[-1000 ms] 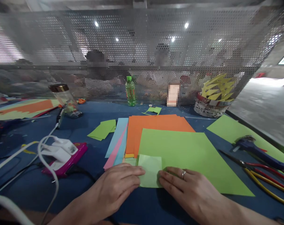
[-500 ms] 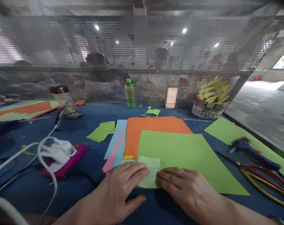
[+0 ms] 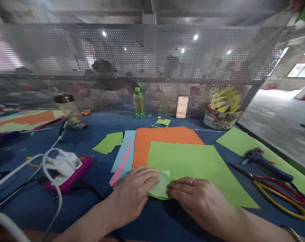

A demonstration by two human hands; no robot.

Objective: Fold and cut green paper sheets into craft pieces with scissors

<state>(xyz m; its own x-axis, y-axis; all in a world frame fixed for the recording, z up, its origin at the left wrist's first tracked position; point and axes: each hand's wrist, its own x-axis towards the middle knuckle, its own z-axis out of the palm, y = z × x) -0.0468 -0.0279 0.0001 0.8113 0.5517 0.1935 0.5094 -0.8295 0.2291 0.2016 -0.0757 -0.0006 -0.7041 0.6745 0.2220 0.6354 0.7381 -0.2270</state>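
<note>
While a perforated metal screen (image 3: 67,67) closes the far edge of the desk (image 3: 167,222), the room behind it shows only as a grey hall with ceiling lamps and blurred people. The desk top is dark blue and matte.

Near the middle of the front edge lies a small pale green paper piece (image 3: 162,187), on the near left corner of a large green sheet (image 3: 200,164). The left hand (image 3: 134,195) lies on the piece's left part, fingers together and a little bent, pressing it down. The right hand (image 3: 201,201), with a ring on one finger, is flat, its fingers stretched and close together, the tips touching the piece's right side. Neither hand pinches it.

The papers are thin, smooth and rectangular. Orange sheets (image 3: 165,137) lie under the green one, with pale blue and pink strips (image 3: 123,153) just beside them. Toward the right edge lie scissors (image 3: 280,195) with red and yellow loop handles and a blue glue gun (image 3: 265,163). At the far edge stand a green plastic bottle (image 3: 138,102), a glass jar (image 3: 70,112) with a gold lid, and a woven basket (image 3: 219,121).
</note>
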